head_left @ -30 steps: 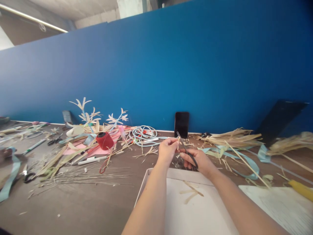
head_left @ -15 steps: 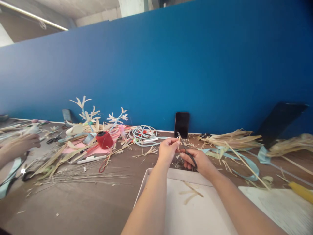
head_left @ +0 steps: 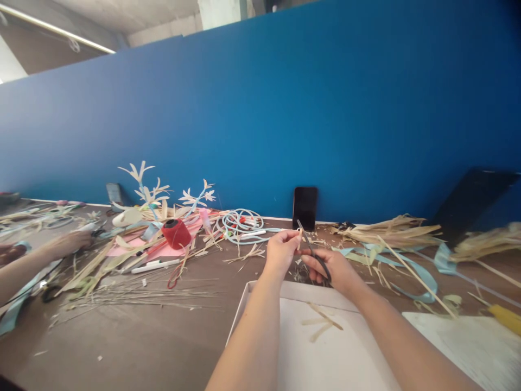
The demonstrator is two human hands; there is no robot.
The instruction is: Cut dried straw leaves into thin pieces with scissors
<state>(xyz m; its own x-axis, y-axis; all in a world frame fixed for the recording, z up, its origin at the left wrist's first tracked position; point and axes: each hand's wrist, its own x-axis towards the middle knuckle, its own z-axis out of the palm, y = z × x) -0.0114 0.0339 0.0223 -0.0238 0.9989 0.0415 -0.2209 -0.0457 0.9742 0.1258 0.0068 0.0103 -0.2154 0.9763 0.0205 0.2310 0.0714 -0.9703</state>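
Note:
Pinched between the fingertips of my left hand (head_left: 284, 248) is a small pale strip of dried husk (head_left: 300, 237). My right hand (head_left: 325, 265) grips dark-handled scissors (head_left: 315, 253), their blades pointing up and left beside the strip. Whether the blades touch the strip is too small to tell. Below my wrists lies a white box lid (head_left: 297, 347), with several thin husk pieces (head_left: 323, 320) on it. Behind my hands a black phone (head_left: 305, 208) leans upright against the blue partition.
Husk bundles (head_left: 394, 231) and light-blue ribbon (head_left: 423, 277) lie to the right, near a yellow-handled tool (head_left: 504, 319). Leftward are a red thread spool (head_left: 176, 233), coiled cord (head_left: 240, 224), husk flowers (head_left: 152, 193) and thin wires (head_left: 142, 296). Another person's hand (head_left: 75, 241) reaches in at far left.
My hands keep nearly the same pose with strip and scissors. The other person's hand at far left has moved further right over the table. The view has shifted slightly.

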